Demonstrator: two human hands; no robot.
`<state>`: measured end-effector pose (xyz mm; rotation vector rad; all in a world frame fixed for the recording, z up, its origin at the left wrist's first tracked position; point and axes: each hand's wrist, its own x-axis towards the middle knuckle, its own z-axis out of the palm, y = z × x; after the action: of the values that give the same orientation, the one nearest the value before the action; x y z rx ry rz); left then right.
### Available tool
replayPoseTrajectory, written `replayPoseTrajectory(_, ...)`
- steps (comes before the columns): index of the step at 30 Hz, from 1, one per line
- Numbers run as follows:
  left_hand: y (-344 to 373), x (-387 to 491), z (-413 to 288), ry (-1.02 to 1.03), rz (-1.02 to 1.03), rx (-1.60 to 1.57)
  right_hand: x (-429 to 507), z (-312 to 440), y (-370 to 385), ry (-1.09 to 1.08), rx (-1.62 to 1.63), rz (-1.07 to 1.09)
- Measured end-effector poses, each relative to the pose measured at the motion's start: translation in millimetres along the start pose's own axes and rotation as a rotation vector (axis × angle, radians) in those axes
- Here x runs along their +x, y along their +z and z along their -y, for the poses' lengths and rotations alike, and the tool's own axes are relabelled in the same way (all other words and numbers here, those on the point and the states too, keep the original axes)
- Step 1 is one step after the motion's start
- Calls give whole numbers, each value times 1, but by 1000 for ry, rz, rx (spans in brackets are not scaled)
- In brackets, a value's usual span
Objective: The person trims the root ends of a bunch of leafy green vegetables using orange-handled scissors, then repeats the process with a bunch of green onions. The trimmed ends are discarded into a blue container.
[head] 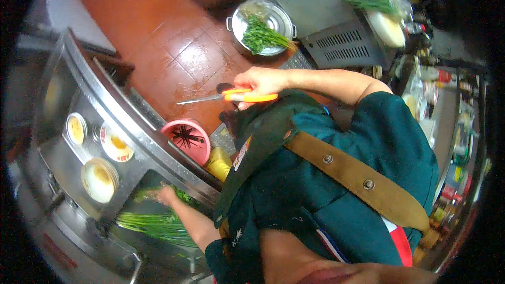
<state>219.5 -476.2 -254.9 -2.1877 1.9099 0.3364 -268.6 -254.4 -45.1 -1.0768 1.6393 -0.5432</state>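
In my right hand [262, 81] is a pair of scissors [250, 97] with orange handles, held in front of my apron. Its slim metal blades point left over the tiled floor. My left hand [162, 195] reaches down into a metal sink [136, 205] and touches a bunch of leafy herbs [183, 196], its pale stems showing past the fingers. The hand is blurred, so whether the fingers close on the stems is unclear. Beside my left forearm lies a bundle of long green scallions [154, 225] in the same sink.
Bowls [100, 180] and a tin [76, 128] stand on the metal counter left of the sink. Below the counter's edge is a pink bucket [187, 138] with dark sticks inside. A metal pot [238, 27] holding more leafy herbs [256, 35] stands on the wet floor [158, 47].
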Motion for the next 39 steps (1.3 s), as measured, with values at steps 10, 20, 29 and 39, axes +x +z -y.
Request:
replayPoseTrajectory(10, -27, 32, 19, 315, 300, -256, -78, -56, -22, 96, 139, -302)
replayPoseTrajectory(20, -159, -94, -130, 55, -831, 318, -165, -177, -62, 136, 375, -448)
replayPoseTrajectory(29, -43, -226, -516, 1488, -282, -21, -254, -305, -74, 393, 284, -650)
replayPoseTrajectory(39, 295, -340, -728, 1936, 311, 452, -279, -371, 43, 954, 910, -764)
